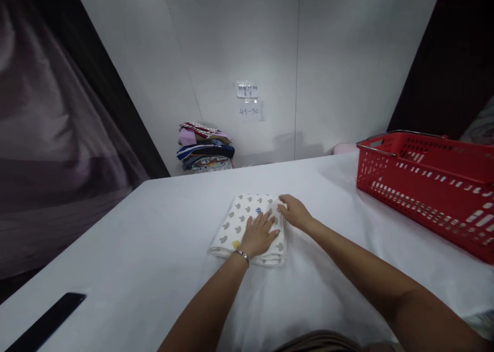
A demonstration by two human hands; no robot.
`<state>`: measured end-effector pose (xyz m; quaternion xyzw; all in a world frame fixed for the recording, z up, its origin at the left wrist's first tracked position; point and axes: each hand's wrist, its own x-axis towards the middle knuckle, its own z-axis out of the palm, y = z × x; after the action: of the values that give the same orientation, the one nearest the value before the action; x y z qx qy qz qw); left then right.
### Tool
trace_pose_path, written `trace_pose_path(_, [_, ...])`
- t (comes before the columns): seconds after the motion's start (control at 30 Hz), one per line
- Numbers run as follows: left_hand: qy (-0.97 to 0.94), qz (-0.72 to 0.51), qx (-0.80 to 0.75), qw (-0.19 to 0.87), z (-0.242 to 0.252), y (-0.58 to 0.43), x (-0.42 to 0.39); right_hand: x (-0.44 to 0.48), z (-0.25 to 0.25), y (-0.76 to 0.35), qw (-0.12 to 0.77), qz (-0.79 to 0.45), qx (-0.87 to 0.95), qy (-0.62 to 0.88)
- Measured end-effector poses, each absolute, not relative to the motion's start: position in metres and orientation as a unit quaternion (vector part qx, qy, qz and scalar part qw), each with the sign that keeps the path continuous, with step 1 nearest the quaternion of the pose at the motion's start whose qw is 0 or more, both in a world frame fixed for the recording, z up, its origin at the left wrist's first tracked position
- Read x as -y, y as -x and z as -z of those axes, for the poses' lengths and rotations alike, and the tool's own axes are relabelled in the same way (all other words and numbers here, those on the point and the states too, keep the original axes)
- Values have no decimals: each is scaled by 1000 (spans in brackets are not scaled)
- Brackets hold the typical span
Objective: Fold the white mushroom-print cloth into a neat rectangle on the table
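Observation:
A folded white cloth [231,221] lies on the table, printed with grey mushroom-like shapes and a few small blue and yellow figures. My left hand [259,234] rests flat on its top with the fingers spread, and a metal bracelet circles that wrist. At the cloth's far right corner is my right hand [295,211], its bent fingers and thumb closed on the edge. The fingertips there are partly hidden, and the cloth's layers show along the near edge.
A red plastic basket [417,187] with metal handles stands at right on the white-covered table [154,249]. Several folded fabrics [206,148] are stacked at the back by the wall. A black flat object [54,321] lies at near left. Paper labels [250,110] hang on the wall.

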<state>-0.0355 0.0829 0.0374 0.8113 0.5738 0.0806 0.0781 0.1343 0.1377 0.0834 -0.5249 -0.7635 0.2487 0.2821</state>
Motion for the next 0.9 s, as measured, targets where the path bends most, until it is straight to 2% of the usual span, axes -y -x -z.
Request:
trace_pose_path(0.1, [-814, -92, -568, 73, -37, 35, -82, -144, -82, -111, 278, -137, 839, 448])
trace_pose_path(0.23, [-813, -107, -568, 65, -36, 30, -77, -160, -53, -97, 129, -131, 845, 502])
trace_pose_path(0.3, [-812, -110, -569, 69, -39, 29, -76, -167, -38, -100, 91, -125, 842, 518])
trace_pose_path(0.4, [-817, -105, -562, 78, -48, 43, -77, -173, -24, -106, 81, -104, 850, 510])
trace_pose_path(0.63, [-705, -96, -700, 54, -43, 110, -73, -177, -14, -107, 69, -78, 851, 515])
trace_pose_path(0.8, [-701, -93, -705, 55, -32, 109, -73, -169, -38, -98, 24, -81, 848, 523])
trace_pose_path(0.9, [-705, -100, -701, 46, -32, 106, -73, -141, -50, -89, 61, -66, 868, 488])
